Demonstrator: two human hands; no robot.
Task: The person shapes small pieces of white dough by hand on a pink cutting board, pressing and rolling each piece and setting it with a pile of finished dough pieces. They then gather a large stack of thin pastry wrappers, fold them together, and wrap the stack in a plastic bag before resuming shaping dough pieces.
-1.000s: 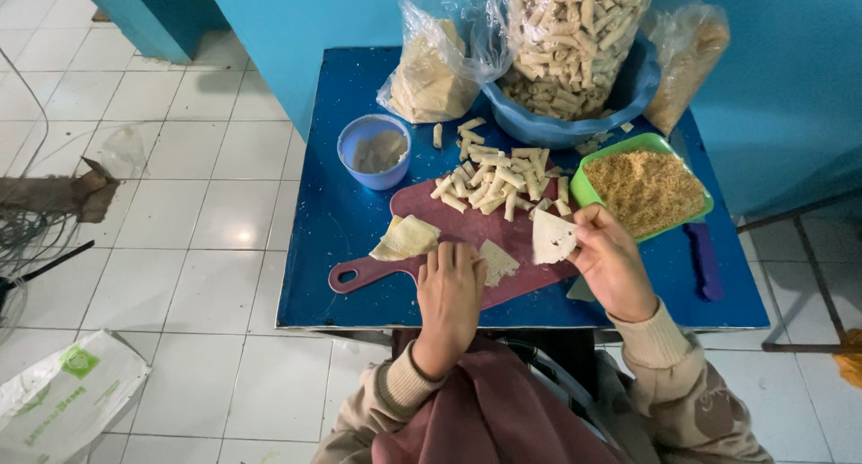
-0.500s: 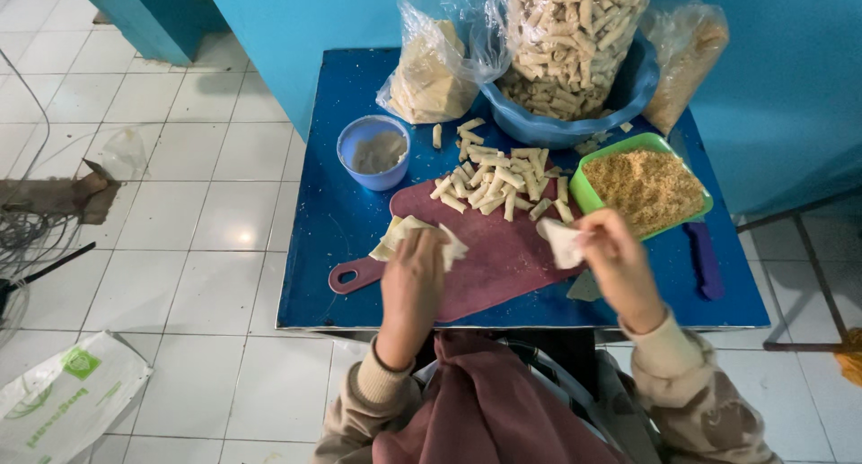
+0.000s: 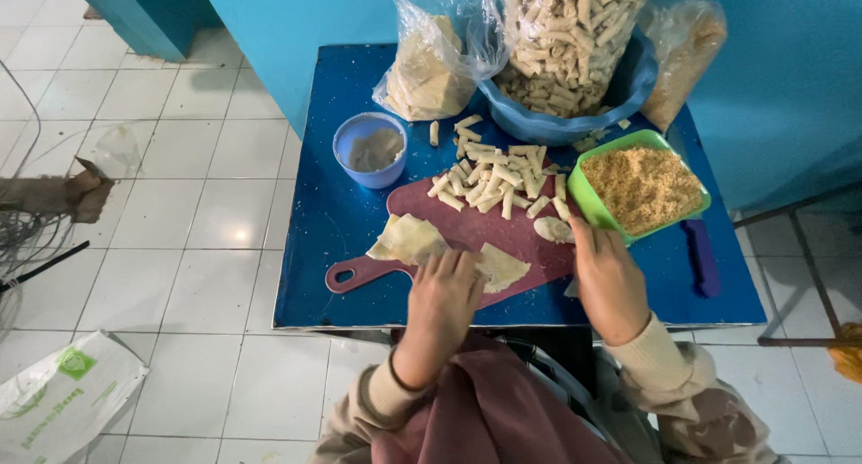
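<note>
On a dark red cutting board lie two thin pale wrappers and a pile of small rolled sticks. My left hand rests at the board's near edge, fingers touching the nearer wrapper. My right hand is at the board's right end, fingertips by a small pale folded piece beside the green tray of crumbs. Whether that hand grips the piece is unclear.
The small blue table also bears a blue cup of batter, a blue basin with a big bag of rolls, two more plastic bags and a purple knife. White tiled floor lies left; a turquoise wall stands behind.
My left hand lifted a wrapper, then laid it down on the board's near edge. My right hand lowered its pale piece from the air to the board by the green tray.
</note>
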